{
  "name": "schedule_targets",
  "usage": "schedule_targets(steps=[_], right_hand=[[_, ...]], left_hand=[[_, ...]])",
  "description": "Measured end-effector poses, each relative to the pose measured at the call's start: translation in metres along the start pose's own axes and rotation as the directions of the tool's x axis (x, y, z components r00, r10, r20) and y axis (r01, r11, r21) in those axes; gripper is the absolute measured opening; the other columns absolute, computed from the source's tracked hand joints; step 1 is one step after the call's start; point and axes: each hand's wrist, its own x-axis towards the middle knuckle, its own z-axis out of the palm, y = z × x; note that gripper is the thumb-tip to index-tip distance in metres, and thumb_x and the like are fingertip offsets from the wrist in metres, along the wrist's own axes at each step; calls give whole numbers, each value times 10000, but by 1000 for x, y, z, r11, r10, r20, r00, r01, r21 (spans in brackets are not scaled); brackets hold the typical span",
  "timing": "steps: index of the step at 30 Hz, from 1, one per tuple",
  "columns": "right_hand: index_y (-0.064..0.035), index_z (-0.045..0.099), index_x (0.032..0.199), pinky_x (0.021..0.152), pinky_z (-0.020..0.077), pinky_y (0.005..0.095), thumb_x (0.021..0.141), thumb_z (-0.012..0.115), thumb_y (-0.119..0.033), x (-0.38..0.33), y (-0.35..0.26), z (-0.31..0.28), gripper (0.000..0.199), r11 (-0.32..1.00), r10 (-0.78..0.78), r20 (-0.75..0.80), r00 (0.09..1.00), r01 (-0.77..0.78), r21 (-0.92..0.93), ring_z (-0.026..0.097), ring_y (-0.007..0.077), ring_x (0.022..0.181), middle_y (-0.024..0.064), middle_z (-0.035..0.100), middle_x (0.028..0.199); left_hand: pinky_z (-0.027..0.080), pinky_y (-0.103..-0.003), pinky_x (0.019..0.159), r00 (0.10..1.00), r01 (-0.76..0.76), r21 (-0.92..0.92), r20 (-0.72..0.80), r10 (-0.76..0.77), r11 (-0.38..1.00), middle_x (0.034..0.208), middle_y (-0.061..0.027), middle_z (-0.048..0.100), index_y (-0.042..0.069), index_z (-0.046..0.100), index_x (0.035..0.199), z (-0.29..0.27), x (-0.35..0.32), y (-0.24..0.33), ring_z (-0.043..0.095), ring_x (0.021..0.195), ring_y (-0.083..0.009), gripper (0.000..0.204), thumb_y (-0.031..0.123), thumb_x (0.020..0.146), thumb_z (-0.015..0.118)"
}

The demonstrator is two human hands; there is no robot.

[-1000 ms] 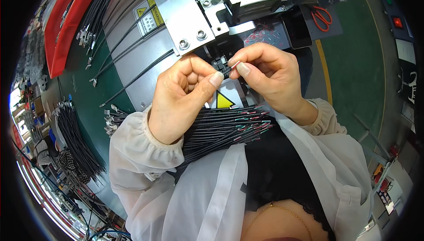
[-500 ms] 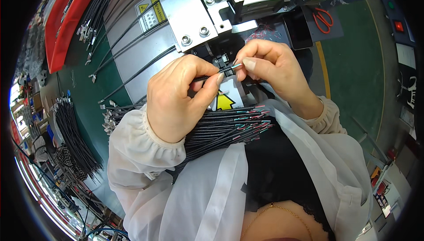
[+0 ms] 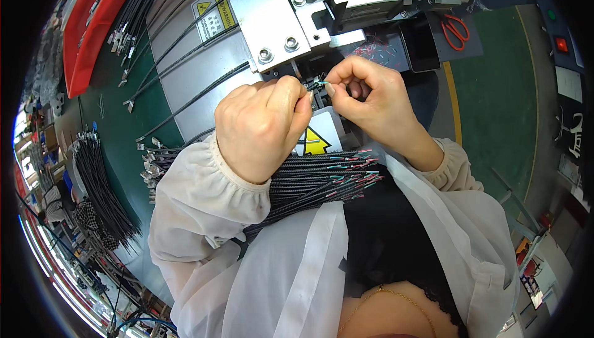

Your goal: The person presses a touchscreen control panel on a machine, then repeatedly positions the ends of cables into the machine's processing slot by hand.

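Observation:
My left hand [image 3: 263,121] is closed, knuckles up, around a black braided cable that it mostly hides. From that cable, thin coloured wire ends [image 3: 323,83] stick out to the right. My right hand [image 3: 374,93] pinches at these wire ends with thumb and forefinger, its other fingers curled. Both hands meet at the small dark jaws [image 3: 317,95] of a bench machine [image 3: 272,22], just below its metal plate. Beneath my left wrist lies a thick bundle of black braided cables [image 3: 297,180], their red and teal wire ends pointing right.
A white plate with a yellow arrow [image 3: 317,142] sits below the jaws. Several cables [image 3: 204,93] cross the grey machine top. Further out are a red bin [image 3: 93,34], another cable bundle [image 3: 105,189], a dark phone [image 3: 419,42], red-handled scissors [image 3: 456,32] and wire scraps [image 3: 374,52].
Both hands have moved slightly away from my body, bringing the wire ends up to the machine's jaws. My left hand has rolled over, so its knuckles now cover the cable.

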Motion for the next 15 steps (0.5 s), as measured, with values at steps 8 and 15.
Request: schedule_targets(steps=[8, 15], right_hand=[[-13, 639, 831, 518, 399, 234, 777, 659, -49, 1, 4, 3, 68, 999, 28, 7, 1000, -28, 15, 465, 72, 559, 22, 606, 689], [-23, 645, 841, 487, 359, 219, 828, 654, -64, 3, 9, 9, 44, 992, 66, -57, 996, -60, 109, 425, 45, 545, -3, 595, 675]], left_hand=[[407, -325, 488, 1000, 26, 28, 14, -26, 999, 560, -45, 538, 74, 617, 749, 0, 1, -1, 532, 494, -215, 124, 71, 710, 734], [417, -329, 499, 999, 29, 38, 14, -30, 999, 576, -49, 557, 81, 622, 755, -1, 2, -1, 542, 503, -223, 111, 85, 723, 728]])
